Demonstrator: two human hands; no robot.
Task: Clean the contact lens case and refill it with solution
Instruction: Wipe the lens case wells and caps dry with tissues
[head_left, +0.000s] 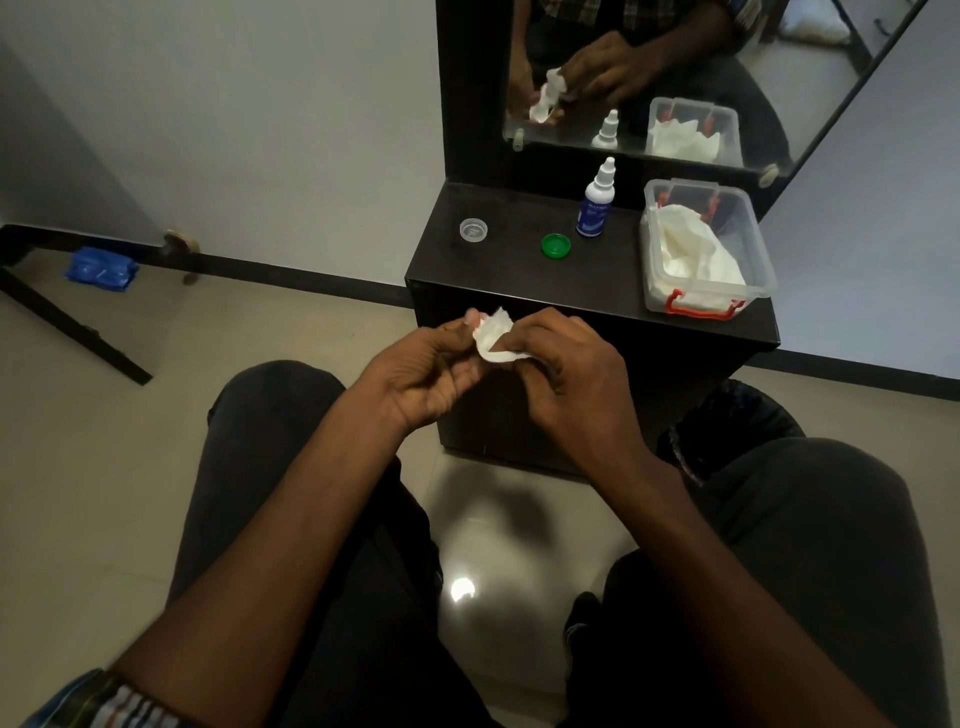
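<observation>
- Contact lens case parts sit split up: I see a clear round piece (473, 229) on the left of the dark desk (519, 280), and a green cap (556, 246) lying to its right, the two well apart.
- Far left on the floor I make out a blue packet (101, 270) beside a dark frame; I cannot tell what it is.
- My left hand (421, 376) hangs in front of the desk's front edge, its grip curled round a crumpled white tissue (496, 340), fingertips pinching the tissue's left side.
- Whether a piece of the case lies inside the tissue I cannot tell; the paper hides whatever is there.
- My right hand (566, 371) meets the left, its grip clamped on the same tissue from the right, thumb and fingers pressed into it.
- Behind the green cap a solution bottle (596, 200) stands upright, white nozzle on top, blue label below.
- Right of the bottle a clear plastic box (758, 244) with red clasps holds loose white tissues (691, 254).
- A mirror (779, 78) behind the desk repeats the hands, bottle and box.
</observation>
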